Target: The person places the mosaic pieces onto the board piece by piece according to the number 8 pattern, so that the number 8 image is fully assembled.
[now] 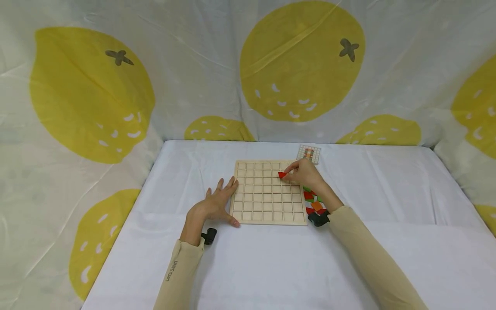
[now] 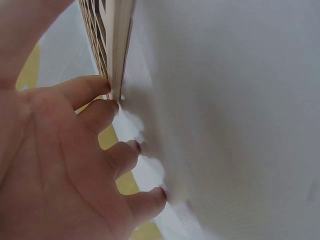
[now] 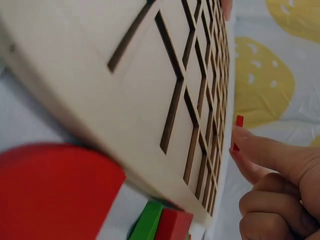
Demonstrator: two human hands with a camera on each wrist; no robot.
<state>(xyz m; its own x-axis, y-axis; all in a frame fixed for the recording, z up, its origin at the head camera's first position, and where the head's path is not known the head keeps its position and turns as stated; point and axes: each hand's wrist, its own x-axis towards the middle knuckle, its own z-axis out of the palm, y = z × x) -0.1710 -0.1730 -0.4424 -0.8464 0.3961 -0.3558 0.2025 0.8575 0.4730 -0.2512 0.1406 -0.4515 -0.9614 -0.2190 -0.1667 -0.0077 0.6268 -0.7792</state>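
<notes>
A pale wooden grid board (image 1: 259,193) lies flat on the white-covered table. Above its upper right cells my right hand (image 1: 304,173) pinches a small red piece (image 1: 282,175) between thumb and fingertip. In the right wrist view the red piece (image 3: 239,121) shows at the fingertips, with the other fingers curled in. My left hand (image 1: 215,204) is spread along the board's left side, its fingers and thumb at the edge. The left wrist view shows fingertips of the left hand (image 2: 70,155) touching the board's side (image 2: 119,45) and the cloth.
Several red, green and orange pieces (image 1: 317,206) lie right of the board, partly under my right forearm. A small card with a coloured grid pattern (image 1: 308,153) lies behind the board. A lemon-printed curtain (image 1: 217,77) hangs behind the table (image 1: 271,267).
</notes>
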